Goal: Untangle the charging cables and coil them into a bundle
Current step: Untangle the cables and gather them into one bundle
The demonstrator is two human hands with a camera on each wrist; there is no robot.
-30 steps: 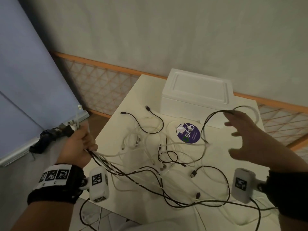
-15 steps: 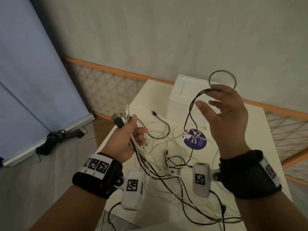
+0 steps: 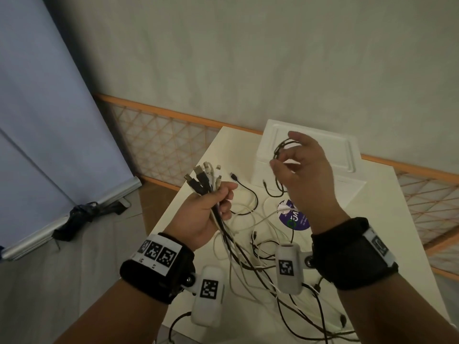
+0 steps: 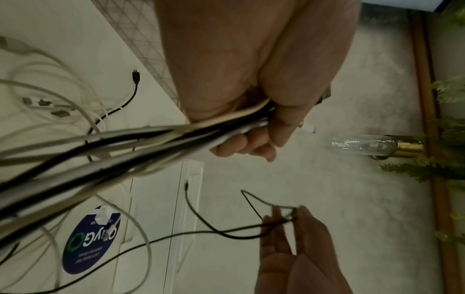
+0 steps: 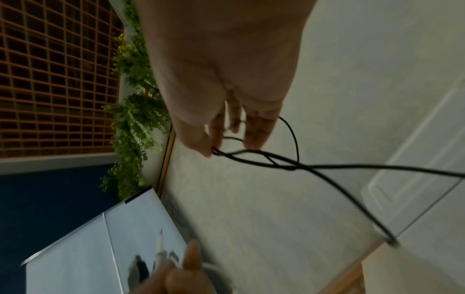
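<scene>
Black and white cables [image 3: 218, 219]; white table [image 3: 372, 232]; purple round sticker [image 3: 295, 217]

Head view looking down from above, wrist views close along each palm, all sharing white table [image 3: 372, 219]

We cannot trace single cables in the tangle [image 3: 250, 247] lying toward us from the white box [image 3: 310, 155]; the strands overlap too thickly. Its near loops run off the bottom edge of the head view. The right hand [image 3: 308, 175], in front of the box, covers part of the round purple sticker [image 3: 295, 219], so we cannot read its print whole there. The thin black cable [image 5: 264, 157] is smeared by motion in the right wrist view, and its far end leaves the right edge. Inside the left hand [image 4: 251, 111], left of the box, the gripped bundle [image 4: 156, 137] passes out of sight behind the fingers. The desk [image 3: 372, 244] is cut off at bottom right.
</scene>
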